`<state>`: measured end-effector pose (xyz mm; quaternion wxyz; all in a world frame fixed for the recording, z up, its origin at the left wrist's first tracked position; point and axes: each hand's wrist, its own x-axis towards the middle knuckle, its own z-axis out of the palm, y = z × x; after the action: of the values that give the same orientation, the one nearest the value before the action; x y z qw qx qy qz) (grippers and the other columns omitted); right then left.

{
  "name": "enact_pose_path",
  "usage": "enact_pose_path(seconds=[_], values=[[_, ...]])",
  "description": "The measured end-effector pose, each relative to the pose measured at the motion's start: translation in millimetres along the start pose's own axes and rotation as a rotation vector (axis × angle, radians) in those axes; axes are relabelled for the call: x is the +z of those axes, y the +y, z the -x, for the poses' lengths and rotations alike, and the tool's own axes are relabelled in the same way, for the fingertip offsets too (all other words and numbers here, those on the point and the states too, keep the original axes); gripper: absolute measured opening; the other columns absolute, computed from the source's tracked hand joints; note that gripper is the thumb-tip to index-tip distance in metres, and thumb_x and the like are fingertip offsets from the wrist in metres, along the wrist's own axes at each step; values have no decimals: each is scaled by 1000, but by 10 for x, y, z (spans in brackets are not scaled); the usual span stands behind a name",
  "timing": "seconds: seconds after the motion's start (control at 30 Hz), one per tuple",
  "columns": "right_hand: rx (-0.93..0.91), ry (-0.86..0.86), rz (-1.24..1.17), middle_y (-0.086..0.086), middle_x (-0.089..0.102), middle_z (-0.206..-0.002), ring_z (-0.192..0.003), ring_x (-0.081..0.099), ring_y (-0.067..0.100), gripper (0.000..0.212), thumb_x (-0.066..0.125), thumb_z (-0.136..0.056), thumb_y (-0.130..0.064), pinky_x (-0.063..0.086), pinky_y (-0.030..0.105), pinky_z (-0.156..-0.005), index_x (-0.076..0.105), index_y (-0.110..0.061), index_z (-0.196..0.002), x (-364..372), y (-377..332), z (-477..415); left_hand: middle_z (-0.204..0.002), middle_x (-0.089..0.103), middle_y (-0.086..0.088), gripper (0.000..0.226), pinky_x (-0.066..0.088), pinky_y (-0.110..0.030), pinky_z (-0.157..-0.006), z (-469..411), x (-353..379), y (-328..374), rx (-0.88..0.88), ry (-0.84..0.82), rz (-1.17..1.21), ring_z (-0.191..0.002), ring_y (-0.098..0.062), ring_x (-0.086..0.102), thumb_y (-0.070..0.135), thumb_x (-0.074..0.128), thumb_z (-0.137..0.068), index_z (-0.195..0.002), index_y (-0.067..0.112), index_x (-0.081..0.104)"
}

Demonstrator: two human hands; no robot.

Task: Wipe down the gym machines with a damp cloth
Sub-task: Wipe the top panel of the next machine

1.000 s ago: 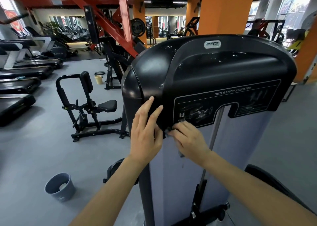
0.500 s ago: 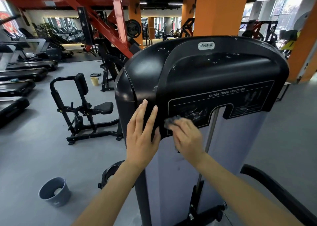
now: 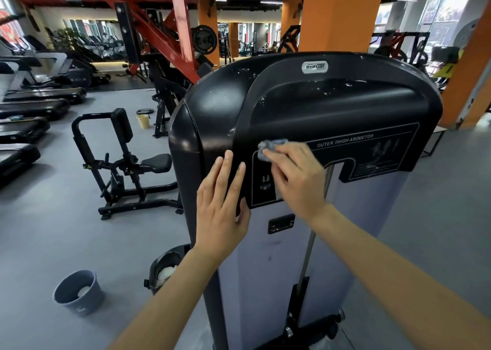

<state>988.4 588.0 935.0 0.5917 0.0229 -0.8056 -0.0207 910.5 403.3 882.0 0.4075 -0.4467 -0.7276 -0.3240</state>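
Two hands on the glossy black shroud (image 3: 318, 105): left hand (image 3: 220, 203) flat, right hand (image 3: 295, 174) gripping a cloth (image 3: 268, 147); grey gym floor (image 3: 53, 230).

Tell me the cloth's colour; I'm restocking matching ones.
The cloth is mottled blue-grey; the head view shows it best, bunched under the right hand.

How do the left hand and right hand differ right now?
The left hand lies flat, fingers straight, holding nothing; the right hand holds a bunched blue-grey cloth. The left hand rests low on the black shroud; the right hand sits higher, on the instruction placard. Both touch the shroud.
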Motion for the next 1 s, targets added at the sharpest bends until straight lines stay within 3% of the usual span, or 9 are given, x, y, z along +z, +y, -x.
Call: enact_pose_path(seconds=[0.13, 0.27, 0.37, 0.53, 0.67, 0.73, 0.9, 1.0], values=[[-75, -203, -94, 12, 70, -105, -96, 66, 28, 15, 65, -102, 0, 58, 37, -82, 78, -2, -108, 147, -20, 734, -174, 28, -15, 72, 37, -53, -122, -26, -6, 61, -28, 21, -3, -161, -32, 27, 3, 67, -92, -160, 9, 46], [-220, -405, -108, 10, 68, -107, -92, 63, 27, 18, 65, -101, 2, 56, 39, -77, 76, -5, -113, 151, 112, 919, -171, 34, -16, 70, 39, -57, -118, -77, -56, 58, -3, 38, -14, -157, -35, 35, -6, 62, -89, -157, 7, 50], [-218, -335, -127, 12, 70, -113, -96, 64, 27, 20, 66, -100, -1, 56, 39, -82, 77, -6, -117, 22, 240, 566, -173, 30, -15, 72, 37, -57, -120, -135, -58, 144, -9, 36, -36, -159, -35, 30, -7, 59, -89, -159, 7, 48], [-116, -38, -85, 11, 73, -114, -100, 66, 27, 20, 64, -105, -6, 56, 34, -90, 79, -4, -118, -185, 382, -219, -177, 21, -13, 82, 29, -57, -126, -225, 30, 326, -64, -19, -106, -164, -34, 17, -5, 63, -85, -163, 8, 40], [-63, 34, -95, 14, 72, -115, -104, 68, 29, 23, 63, -102, 1, 57, 34, -96, 77, -1, -121, -86, 389, -94, -177, 18, -15, 86, 25, -63, -126, -217, 103, 389, -96, -11, -189, -165, -36, 13, -3, 67, -83, -164, 8, 39], [-102, -42, -128, 16, 72, -114, -103, 68, 32, 22, 65, -101, 2, 58, 37, -95, 77, 1, -119, 10, 382, 270, -177, 19, -13, 86, 22, -61, -128, -220, 121, 420, -91, -14, -212, -165, -36, 12, -1, 68, -84, -164, 9, 40], [-365, -438, -172, 11, 67, -118, -97, 63, 27, 23, 66, -98, 1, 55, 41, -78, 70, -7, -120, 77, 607, 908, -177, 21, -9, 83, 19, -59, -130, -298, 117, 459, -76, -44, -233, -165, -34, 13, 0, 66, -87, -165, 10, 38], [-374, -403, -193, 9, 68, -114, -96, 64, 27, 20, 64, -100, -2, 52, 42, -76, 72, -9, -118, -23, 688, 610, -177, 22, -9, 83, 19, -58, -130, -410, 115, 552, -68, -51, -231, -165, -33, 13, -2, 62, -86, -165, 9, 38]])
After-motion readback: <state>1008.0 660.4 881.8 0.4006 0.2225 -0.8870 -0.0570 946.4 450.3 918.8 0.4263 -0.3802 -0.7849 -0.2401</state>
